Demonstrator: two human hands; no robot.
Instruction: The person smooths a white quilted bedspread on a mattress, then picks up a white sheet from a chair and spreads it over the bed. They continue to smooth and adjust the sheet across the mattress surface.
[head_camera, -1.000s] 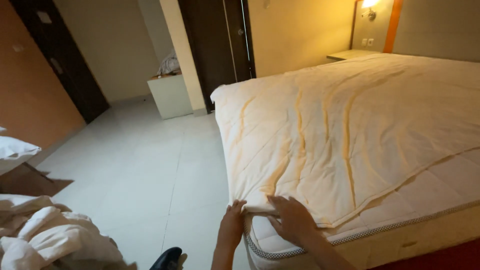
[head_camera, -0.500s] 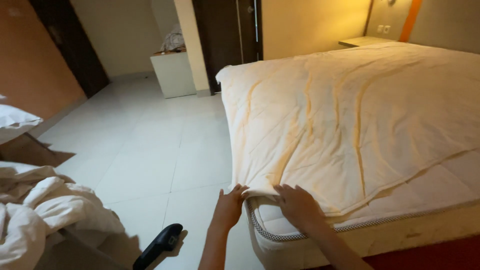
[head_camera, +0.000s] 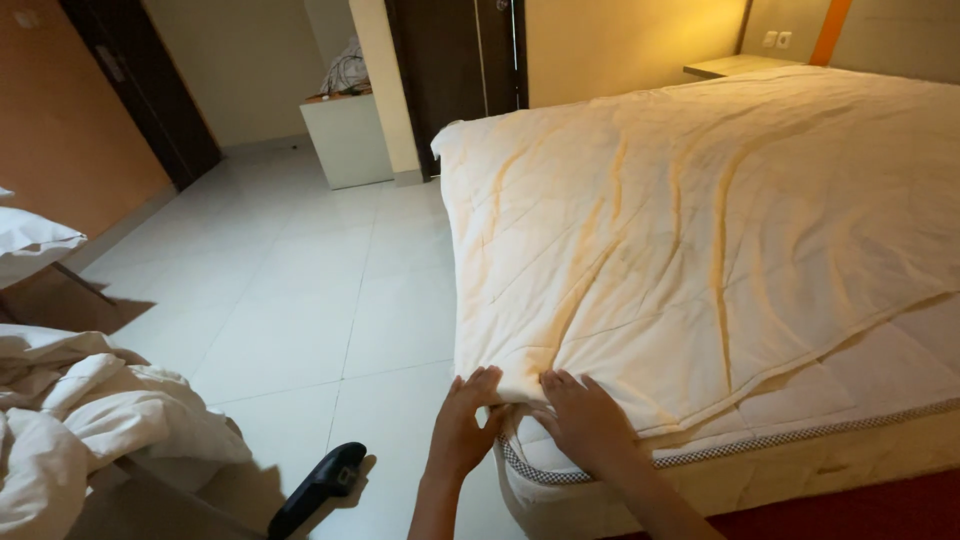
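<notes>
At the mattress (head_camera: 560, 470) corner, my left hand (head_camera: 462, 428) pinches the cream bed cover (head_camera: 700, 240) edge; my right hand (head_camera: 585, 420) lies flat, fingers spread, touching it.

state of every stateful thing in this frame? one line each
Cover: spread on the bed, wrinkled, near corner gripped.
Mattress: near edge bare.
Left hand: fingers on the cover corner.
Right hand: flat on the cover corner.
Linen pile: crumpled, at left.
Dark door: cannot tell whether shut.

See no packages, labels, signs or screens from where I stand; nothing of that kind shows.
</notes>
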